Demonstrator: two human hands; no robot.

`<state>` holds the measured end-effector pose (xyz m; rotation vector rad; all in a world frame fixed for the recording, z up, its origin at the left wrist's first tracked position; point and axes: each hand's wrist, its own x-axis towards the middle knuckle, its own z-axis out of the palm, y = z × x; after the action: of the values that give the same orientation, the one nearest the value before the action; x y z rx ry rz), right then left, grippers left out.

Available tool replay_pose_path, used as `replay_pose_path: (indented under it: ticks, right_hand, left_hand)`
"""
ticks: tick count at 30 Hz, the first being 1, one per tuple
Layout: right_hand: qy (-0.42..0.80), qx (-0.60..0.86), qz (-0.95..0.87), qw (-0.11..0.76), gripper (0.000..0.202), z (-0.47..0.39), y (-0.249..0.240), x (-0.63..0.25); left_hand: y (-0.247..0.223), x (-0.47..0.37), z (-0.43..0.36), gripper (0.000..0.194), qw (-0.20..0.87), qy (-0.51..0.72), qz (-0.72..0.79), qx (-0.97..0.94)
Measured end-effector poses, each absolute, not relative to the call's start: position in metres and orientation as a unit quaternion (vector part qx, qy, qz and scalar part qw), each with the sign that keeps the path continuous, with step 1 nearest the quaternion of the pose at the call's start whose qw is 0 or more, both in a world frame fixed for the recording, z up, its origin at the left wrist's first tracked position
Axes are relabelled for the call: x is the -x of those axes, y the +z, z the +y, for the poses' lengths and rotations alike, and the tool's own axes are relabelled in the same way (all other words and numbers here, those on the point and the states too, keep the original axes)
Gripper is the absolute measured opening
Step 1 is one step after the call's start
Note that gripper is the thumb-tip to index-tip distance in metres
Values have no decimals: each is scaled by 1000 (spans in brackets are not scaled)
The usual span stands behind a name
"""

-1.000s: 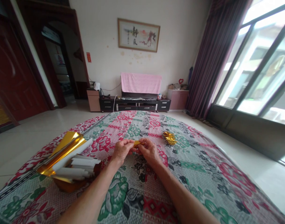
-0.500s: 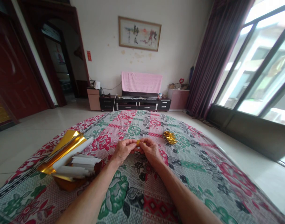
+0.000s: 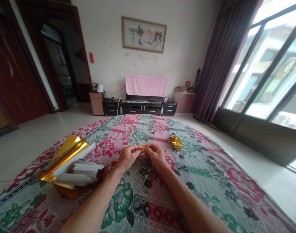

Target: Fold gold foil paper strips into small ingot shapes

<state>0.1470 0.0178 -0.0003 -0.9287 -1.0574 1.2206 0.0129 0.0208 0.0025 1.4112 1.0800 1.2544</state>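
Observation:
Just over the flowered cloth, my left hand and my right hand meet, each pinching a small piece of gold foil paper between thumb and fingers. Most of the piece is hidden behind the fingertips, so its folded shape cannot be made out. Beyond my right hand and to its right lies a small pile of folded gold foil pieces. Left of my left arm, gold foil sheets, partly rolled, rest beside a stack of white-backed paper with curled edges.
A patterned tablecloth covers the table with the rounded far edge. Past it stand a low black TV cabinet and a screen under a pink cloth. At the right are a purple curtain and a large window.
Both hands keep their pinch on the foil piece at nearly the same spot. The whole view has shifted very slightly; the papers and pile lie as before.

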Motion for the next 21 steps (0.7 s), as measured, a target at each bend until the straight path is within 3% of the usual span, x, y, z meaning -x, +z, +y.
replay_pose_path:
  ticks: [14,21]
  right_hand:
    - [553,353,-493,571,31,20,-7,-151]
    - [470,397,-548,567,18,22,-11,-149]
  left_hand:
    - [0,-11,25,17,438,486,470,-592]
    - [-4,-8,29,18,420,479,492,-593]
